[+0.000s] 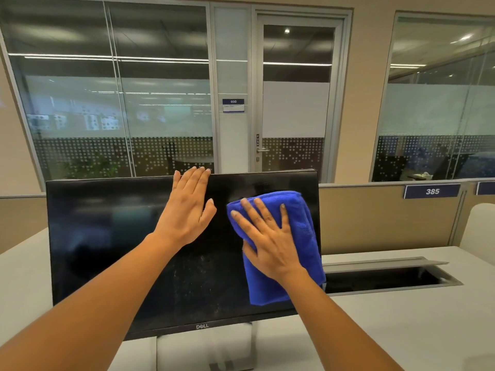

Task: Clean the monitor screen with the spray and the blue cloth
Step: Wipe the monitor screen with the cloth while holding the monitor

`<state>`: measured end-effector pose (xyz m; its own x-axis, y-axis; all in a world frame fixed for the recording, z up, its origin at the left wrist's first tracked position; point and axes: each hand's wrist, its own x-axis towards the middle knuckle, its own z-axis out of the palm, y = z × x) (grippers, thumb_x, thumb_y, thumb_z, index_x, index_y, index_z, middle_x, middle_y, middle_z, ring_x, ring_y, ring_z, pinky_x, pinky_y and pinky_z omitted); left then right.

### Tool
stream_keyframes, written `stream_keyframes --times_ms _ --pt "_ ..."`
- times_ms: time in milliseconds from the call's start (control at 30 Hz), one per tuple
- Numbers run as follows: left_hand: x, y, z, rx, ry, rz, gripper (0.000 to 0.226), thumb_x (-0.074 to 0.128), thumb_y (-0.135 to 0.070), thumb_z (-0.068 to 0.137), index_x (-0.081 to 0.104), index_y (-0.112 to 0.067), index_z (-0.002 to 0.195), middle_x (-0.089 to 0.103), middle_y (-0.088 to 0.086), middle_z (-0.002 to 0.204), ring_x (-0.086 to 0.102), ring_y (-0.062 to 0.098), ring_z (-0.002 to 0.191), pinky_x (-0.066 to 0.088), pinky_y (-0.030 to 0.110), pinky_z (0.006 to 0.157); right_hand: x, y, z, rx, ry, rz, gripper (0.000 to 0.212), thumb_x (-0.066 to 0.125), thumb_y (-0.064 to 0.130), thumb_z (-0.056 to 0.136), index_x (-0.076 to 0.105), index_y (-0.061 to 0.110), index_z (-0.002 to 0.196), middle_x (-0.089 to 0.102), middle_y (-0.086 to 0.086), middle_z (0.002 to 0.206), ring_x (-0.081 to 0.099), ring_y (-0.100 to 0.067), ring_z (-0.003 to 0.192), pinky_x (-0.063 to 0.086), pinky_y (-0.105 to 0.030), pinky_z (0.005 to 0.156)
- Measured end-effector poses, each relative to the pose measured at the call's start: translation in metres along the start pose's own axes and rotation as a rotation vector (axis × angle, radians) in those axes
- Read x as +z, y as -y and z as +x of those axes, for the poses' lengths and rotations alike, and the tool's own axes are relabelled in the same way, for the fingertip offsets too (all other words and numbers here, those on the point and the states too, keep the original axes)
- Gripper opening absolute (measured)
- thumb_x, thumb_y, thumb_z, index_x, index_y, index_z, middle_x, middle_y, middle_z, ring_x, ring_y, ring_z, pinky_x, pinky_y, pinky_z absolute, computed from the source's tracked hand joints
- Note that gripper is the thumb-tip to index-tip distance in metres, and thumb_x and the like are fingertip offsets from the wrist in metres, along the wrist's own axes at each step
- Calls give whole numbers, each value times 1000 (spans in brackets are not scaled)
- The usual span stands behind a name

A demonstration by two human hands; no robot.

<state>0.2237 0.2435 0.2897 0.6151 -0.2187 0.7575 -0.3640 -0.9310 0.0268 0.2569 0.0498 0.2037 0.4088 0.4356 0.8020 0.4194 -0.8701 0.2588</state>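
A black Dell monitor (107, 236) stands on the desk in front of me, its screen dark, with faint specks low in the middle. My left hand (187, 207) lies flat against the screen's top edge, fingers together, holding nothing. My right hand (267, 236) presses a folded blue cloth (302, 231) flat against the right part of the screen, fingers spread over it. The cloth hangs down past my palm toward the lower right of the screen. No spray bottle is in view.
The monitor's silver stand (206, 349) rests on a pale desk (401, 330). An open cable tray (388, 277) is set into the desk to the right. A beige partition (375, 218) with a "385" label runs behind, with glass office walls and a door beyond.
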Motion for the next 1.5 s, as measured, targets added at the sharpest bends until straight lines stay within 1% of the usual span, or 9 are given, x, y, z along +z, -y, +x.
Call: stream_keyframes --times_ms 233,333,600,800,967,1133,1233,1367,1500 --pt "-1 0 0 -7 15 -3 76 11 -45 78 23 -5 142 27 12 150 16 24 142 -8 35 116 -7 -40 -12 533 -92 128 66 39 34 84 10 32 144 9 7 152 5 -14 140 2 -55 110" --pt "-1 0 -1 -5 20 -10 77 10 -45 78 22 -6 142 26 12 150 15 23 142 -9 34 115 -6 -40 -14 679 -123 211 60 30 37 86 8 31 142 4 7 151 1 -15 140 0 -55 111" --pt "0 4 0 2 29 -55 76 12 -45 78 21 -6 143 24 11 151 12 22 143 -10 35 116 -3 -10 -8 626 -110 189 60 28 34 87 8 25 143 7 2 151 3 -21 140 4 -59 109" --pt "1 6 1 9 32 -80 78 12 -46 77 20 -7 143 23 10 152 10 20 143 -10 32 116 2 41 10 440 -70 129 64 32 35 87 7 27 145 8 0 153 1 -20 141 1 -60 111" --pt "-4 15 2 40 69 -118 65 22 -35 84 15 -12 145 14 5 155 1 12 143 -14 23 113 5 93 28 250 -10 131 67 32 40 86 4 28 146 12 -1 153 8 -24 142 3 -58 108" --pt "-18 36 -14 82 47 -74 69 12 -43 82 9 -14 145 4 -2 155 -9 3 140 -15 18 112 5 100 29 164 12 119 70 35 39 85 4 28 146 10 3 154 7 -19 142 4 -56 109" --pt "-32 65 -36 -19 -20 18 70 13 -44 81 6 -14 145 -1 -5 152 -9 7 141 -12 24 114 1 85 24 207 -13 128 74 39 39 81 6 27 146 11 6 152 8 -13 141 2 -53 110" --pt "-58 113 -61 -204 -84 178 72 15 -43 81 7 -11 145 -1 1 154 -6 13 142 -7 35 116 -3 58 12 446 -66 144 71 37 38 81 10 21 145 14 5 151 10 -15 140 6 -56 110" --pt "-76 148 -78 -338 -39 232 70 17 -40 83 7 -11 145 2 4 156 -7 11 141 -9 37 115 -5 46 8 619 -111 221 67 31 40 84 9 18 143 11 3 150 9 -19 139 4 -59 110"
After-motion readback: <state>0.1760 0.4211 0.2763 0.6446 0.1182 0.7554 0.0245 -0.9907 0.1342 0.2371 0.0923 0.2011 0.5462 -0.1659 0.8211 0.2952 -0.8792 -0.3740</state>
